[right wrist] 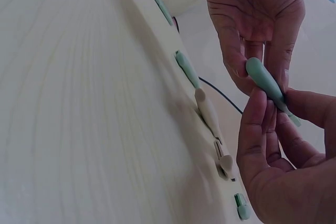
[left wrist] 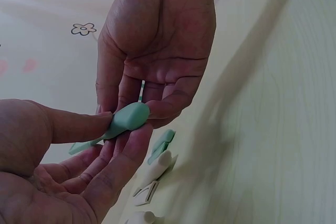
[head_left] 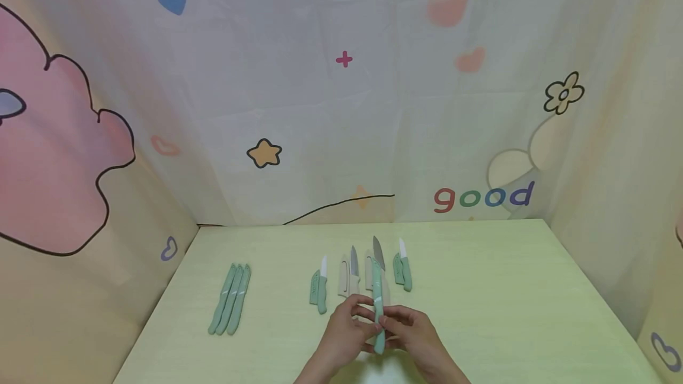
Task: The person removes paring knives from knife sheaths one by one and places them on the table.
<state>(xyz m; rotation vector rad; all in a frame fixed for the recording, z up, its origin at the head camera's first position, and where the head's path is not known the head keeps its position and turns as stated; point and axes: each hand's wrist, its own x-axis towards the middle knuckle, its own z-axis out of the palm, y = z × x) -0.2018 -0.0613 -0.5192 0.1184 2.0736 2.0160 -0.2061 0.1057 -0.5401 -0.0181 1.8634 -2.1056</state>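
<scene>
While the left hand (head_left: 347, 335) and right hand (head_left: 416, 335) both pinch the green knife (head_left: 377, 290) at the head view's lower centre, three similar knives (head_left: 230, 301) lie lower left, whole only there; the left wrist view shows the handle's rounded end (left wrist: 134, 116) closer.

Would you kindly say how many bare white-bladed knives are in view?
2: one knife left of the beige-handled knives, another knife right of them.
</scene>
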